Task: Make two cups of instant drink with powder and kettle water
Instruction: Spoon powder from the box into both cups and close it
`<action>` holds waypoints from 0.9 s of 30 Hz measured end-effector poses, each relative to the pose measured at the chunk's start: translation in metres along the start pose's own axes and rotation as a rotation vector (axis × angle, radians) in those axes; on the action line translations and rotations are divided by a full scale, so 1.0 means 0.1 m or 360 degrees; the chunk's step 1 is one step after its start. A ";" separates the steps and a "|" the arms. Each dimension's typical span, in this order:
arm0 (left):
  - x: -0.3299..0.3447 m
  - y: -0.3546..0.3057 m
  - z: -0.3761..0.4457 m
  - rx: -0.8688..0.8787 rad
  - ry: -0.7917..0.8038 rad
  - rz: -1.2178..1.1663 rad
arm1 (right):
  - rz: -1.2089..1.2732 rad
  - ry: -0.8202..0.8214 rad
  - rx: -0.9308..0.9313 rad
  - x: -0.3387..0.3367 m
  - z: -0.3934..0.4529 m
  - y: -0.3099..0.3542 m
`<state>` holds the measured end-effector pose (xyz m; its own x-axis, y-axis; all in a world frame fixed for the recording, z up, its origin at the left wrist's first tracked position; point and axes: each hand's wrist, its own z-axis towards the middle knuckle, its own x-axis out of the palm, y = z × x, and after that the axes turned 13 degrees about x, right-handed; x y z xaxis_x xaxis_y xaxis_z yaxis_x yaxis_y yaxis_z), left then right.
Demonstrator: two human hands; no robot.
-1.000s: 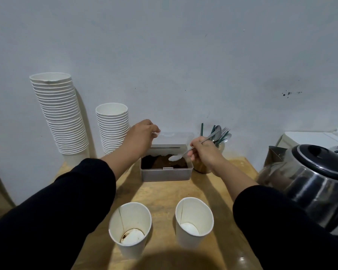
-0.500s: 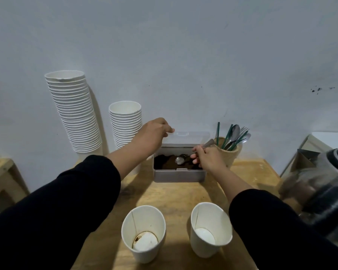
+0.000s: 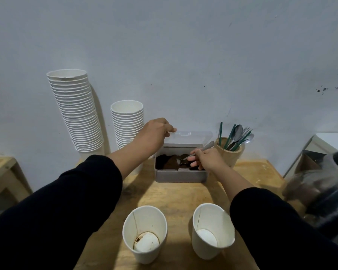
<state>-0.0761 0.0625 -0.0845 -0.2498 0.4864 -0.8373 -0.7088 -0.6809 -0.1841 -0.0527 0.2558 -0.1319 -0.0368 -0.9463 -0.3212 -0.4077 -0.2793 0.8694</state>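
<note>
A grey box (image 3: 180,175) of brown powder (image 3: 169,162) stands at the back of the wooden table. My left hand (image 3: 154,134) holds its clear lid (image 3: 191,135) up and open. My right hand (image 3: 206,158) grips a metal spoon (image 3: 195,153), whose bowl dips into the powder. Two white paper cups stand near me: the left cup (image 3: 144,233) has a brown ring at its bottom, the right cup (image 3: 213,231) looks clean inside. A steel kettle (image 3: 324,191) sits blurred at the right edge.
Two stacks of white paper cups, a tall stack (image 3: 76,112) and a shorter stack (image 3: 127,123), stand against the wall at the left. A wooden holder (image 3: 229,152) with spoons, forks and green sticks is right of the box. A wooden shelf (image 3: 0,170) lies far left.
My right hand lowered the spoon from above the box into the powder. My left hand kept the lid up. The view shifted, pushing the kettle toward the right edge.
</note>
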 end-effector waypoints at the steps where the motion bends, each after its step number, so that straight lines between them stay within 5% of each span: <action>1: 0.00 0.00 0.00 -0.0011 0.0001 0.0004 | 0.0009 0.0009 0.0016 -0.01 0.00 0.00; 11: -0.01 0.01 0.00 -0.0052 0.0025 0.0083 | 0.0418 0.0082 0.0262 -0.02 -0.03 0.08; 27: -0.07 -0.06 -0.01 -0.0081 0.0075 0.0226 | 0.0584 -0.0047 0.0221 -0.09 -0.07 0.01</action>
<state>-0.0696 0.0622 -0.0778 -0.3129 0.3580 -0.8797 -0.6342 -0.7683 -0.0871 -0.0467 0.2628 -0.1251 -0.2284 -0.9735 -0.0107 -0.4820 0.1035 0.8700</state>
